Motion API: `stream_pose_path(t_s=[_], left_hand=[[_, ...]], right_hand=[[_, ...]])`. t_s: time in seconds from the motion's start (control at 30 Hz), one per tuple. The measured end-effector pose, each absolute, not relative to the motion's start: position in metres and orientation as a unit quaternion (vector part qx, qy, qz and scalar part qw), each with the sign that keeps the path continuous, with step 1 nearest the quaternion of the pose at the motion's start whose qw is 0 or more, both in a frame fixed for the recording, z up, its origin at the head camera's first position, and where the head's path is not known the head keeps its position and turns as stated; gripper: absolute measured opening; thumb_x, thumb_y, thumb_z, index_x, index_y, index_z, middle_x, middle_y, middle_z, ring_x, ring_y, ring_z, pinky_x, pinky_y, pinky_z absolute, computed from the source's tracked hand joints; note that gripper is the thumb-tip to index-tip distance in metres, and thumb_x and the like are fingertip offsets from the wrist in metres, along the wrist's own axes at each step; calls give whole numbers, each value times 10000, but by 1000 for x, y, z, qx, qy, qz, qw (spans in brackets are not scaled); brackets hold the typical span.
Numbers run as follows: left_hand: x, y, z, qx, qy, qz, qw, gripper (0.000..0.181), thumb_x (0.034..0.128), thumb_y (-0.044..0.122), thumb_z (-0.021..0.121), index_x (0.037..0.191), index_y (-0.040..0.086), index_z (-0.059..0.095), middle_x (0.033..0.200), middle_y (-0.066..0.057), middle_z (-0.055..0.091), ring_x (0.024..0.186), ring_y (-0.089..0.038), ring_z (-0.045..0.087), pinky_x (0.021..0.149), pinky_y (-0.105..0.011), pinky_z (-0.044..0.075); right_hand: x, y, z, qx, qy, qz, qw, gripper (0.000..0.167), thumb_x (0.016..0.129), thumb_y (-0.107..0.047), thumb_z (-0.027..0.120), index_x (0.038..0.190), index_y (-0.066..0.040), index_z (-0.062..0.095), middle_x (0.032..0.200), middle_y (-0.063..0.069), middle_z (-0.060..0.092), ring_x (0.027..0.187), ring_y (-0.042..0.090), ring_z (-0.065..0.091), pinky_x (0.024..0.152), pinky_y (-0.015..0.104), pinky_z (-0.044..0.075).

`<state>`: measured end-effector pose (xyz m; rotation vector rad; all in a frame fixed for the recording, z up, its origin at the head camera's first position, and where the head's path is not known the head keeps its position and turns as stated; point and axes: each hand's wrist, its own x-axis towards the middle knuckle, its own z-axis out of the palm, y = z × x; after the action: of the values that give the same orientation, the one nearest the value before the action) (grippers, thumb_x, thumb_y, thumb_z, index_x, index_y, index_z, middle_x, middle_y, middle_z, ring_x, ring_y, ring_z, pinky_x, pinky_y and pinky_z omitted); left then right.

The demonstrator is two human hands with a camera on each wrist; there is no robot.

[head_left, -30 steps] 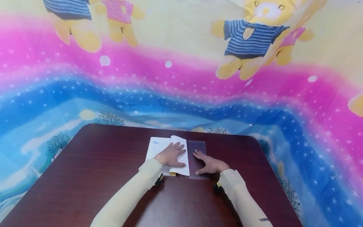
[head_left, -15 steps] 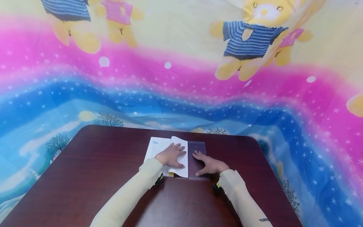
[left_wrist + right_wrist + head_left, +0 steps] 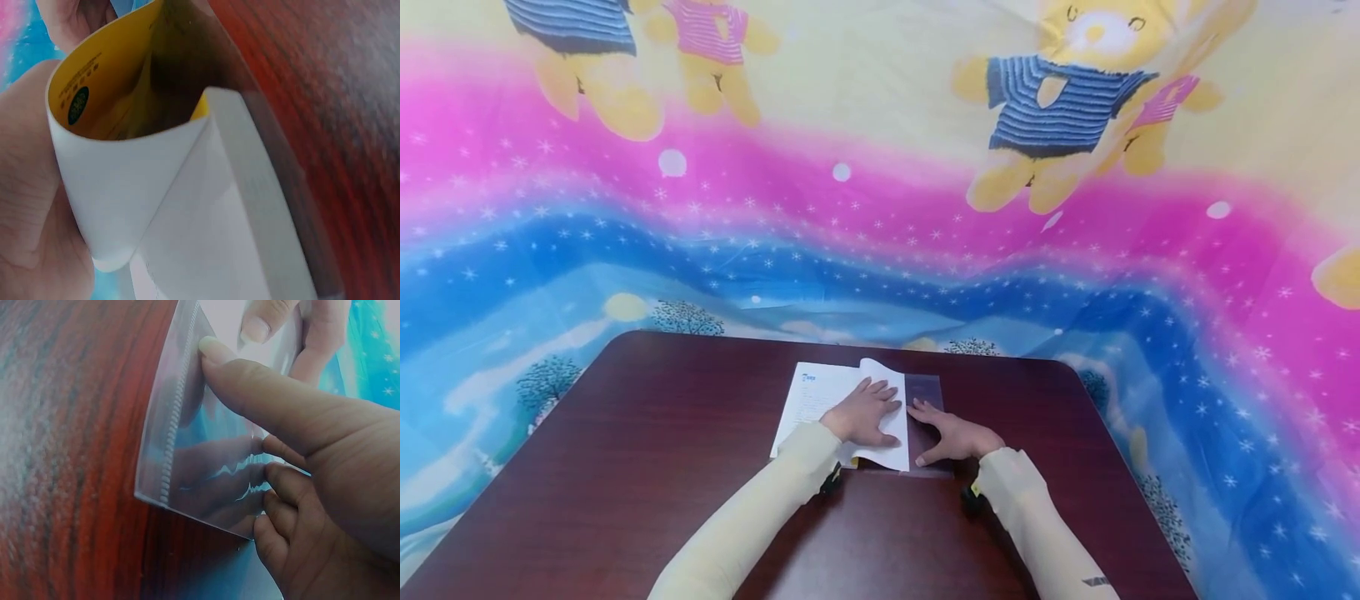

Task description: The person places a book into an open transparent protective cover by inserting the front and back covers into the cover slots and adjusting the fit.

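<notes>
A book (image 3: 812, 396) lies face-up on the table, its white page showing blue print at the top left. Its white cover leaf (image 3: 895, 458) is bent over to the right; the left wrist view shows the curl, with a yellow printed side (image 3: 106, 75). My left hand (image 3: 867, 415) rests on this leaf, fingers spread. Right of it lies a clear plastic book cover (image 3: 927, 387), partly beneath the leaf. My right hand (image 3: 958, 435) touches the plastic with thumb and fingers apart; in the right wrist view its thumb (image 3: 250, 384) lies on the plastic near a stitched-looking seam.
The dark red-brown wooden table (image 3: 685, 417) extends on every side of the book. A printed cloth backdrop (image 3: 880, 250) with bears and snowflakes hangs behind and beside the table. A dark wrist device (image 3: 973, 497) sits under the right cuff.
My left hand and the bent leaf have shifted slightly right, so the leaf covers more of the plastic. My right hand stays almost where it was.
</notes>
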<state>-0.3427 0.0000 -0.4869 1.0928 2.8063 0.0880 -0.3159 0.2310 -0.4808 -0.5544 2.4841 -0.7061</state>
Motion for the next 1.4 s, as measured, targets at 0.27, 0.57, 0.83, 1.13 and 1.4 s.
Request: stream_pose_path(t_s=[0.27, 0.57, 0.83, 1.13, 1.4], left_hand=[[-343, 3, -493, 360, 931, 39, 49, 786, 916, 607, 618, 1531, 137, 479, 1638, -77, 359, 1551, -283, 238, 1273, -479, 122], [-343, 3, -494, 361, 926, 101, 41, 718, 943, 515, 614, 1506, 84, 501, 1627, -112, 374, 1550, -307, 230, 1269, -508, 123], [-344, -4, -498, 346, 913, 215, 21, 652, 991, 321, 572, 1510, -45, 425, 1647, -238, 260, 1548, -430, 144, 1262, -536, 127], [-336, -10, -501, 254, 912, 321, 28, 793, 1004, 289, 519, 1561, -143, 156, 1651, -343, 11, 1551, -458, 6, 1261, -545, 114], [-332, -6, -508, 265, 905, 331, 25, 818, 1011, 272, 483, 1552, -173, 60, 1635, -371, -64, 1532, -505, -15, 1252, -574, 90]], right_hand=[[-316, 231, -481, -211, 910, -258, 245, 978, 837, -321, 848, 1625, -200, 283, 1713, 98, 135, 1571, 351, 126, 1204, 600, 270], [-315, 231, -480, -213, 910, -260, 242, 982, 833, -308, 852, 1623, -166, 286, 1708, 144, 127, 1562, 379, 141, 1197, 604, 273], [-315, 230, -478, -210, 909, -266, 243, 992, 831, -302, 854, 1624, -156, 276, 1706, 161, 118, 1559, 396, 140, 1195, 612, 272], [-315, 230, -479, -214, 908, -268, 240, 998, 827, -298, 858, 1622, -149, 274, 1703, 170, 124, 1558, 405, 131, 1194, 611, 276], [-317, 232, -482, -207, 908, -272, 241, 1013, 815, -319, 866, 1623, -161, 275, 1706, 157, 122, 1560, 400, 126, 1195, 616, 270]])
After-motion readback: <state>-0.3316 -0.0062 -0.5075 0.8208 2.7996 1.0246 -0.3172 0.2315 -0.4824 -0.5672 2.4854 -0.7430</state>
